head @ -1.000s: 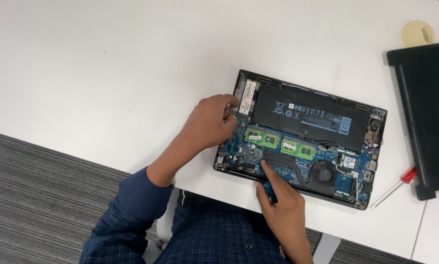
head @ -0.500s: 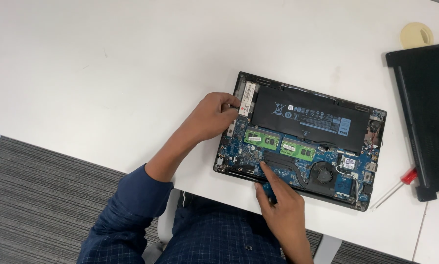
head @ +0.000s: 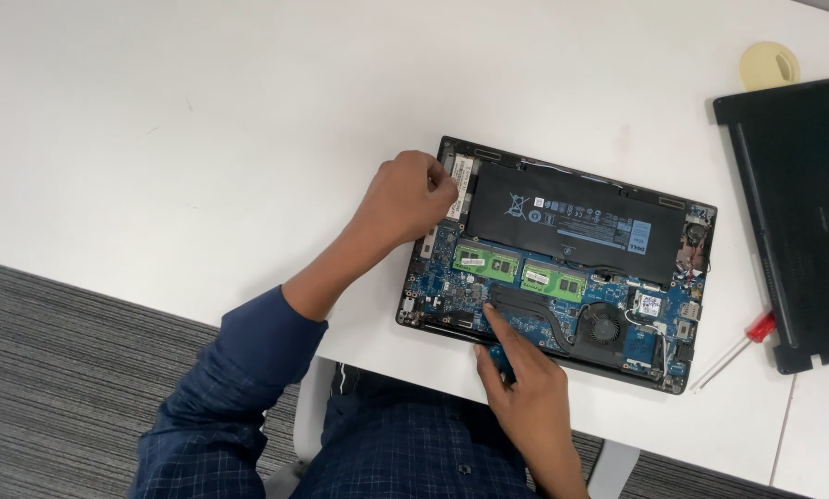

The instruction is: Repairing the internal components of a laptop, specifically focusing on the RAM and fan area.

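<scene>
The left hand (head: 403,196) is curled into a nearly closed grip, its fingertips pressed at the small white-labelled card (head: 460,185) in the upper left corner of the opened laptop (head: 562,259); whether it pinches anything I cannot tell. The wrist bends down from a blue checked sleeve (head: 239,370) reaching across the white tabletop (head: 202,139). The right hand (head: 525,397) is loosely folded, its index finger extended onto the motherboard beside the black heat pipe (head: 534,310), holding nothing visible. The laptop lies bottom up near the tabletop's front edge, showing one black battery (head: 571,217), two green memory modules (head: 520,270) and one fan (head: 601,325). To the right lie one red-handled screwdriver (head: 742,340), one black laptop cover (head: 798,212) and one yellowish tape roll (head: 769,65).
</scene>
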